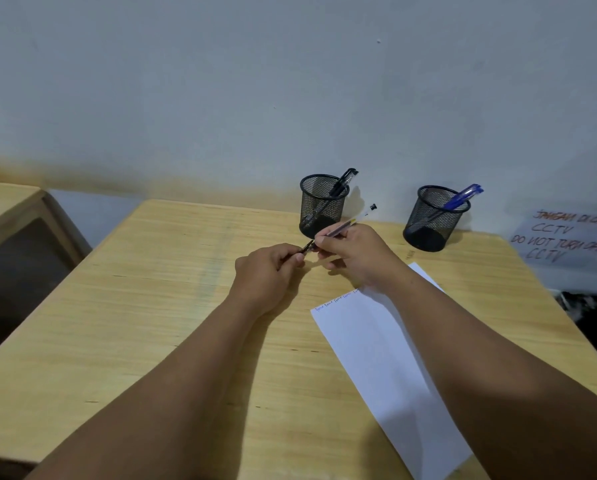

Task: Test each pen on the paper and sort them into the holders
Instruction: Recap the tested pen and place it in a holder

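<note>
Pen (346,225) sits in our right hand (352,252) above the desk, w/ cap (306,248) pinched in left hand (267,271). We line both up, press straight, then drop it into the matching holder (321,206).

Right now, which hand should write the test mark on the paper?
Right hand: it holds the pen by the barrel in a writing grip, directly above the paper. Left hand only pinches the cap at the tip, off the sheet.

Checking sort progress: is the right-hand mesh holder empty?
Not empty. The right mesh holder has blue pens leaning out over its rim; how many is unclear.
</note>
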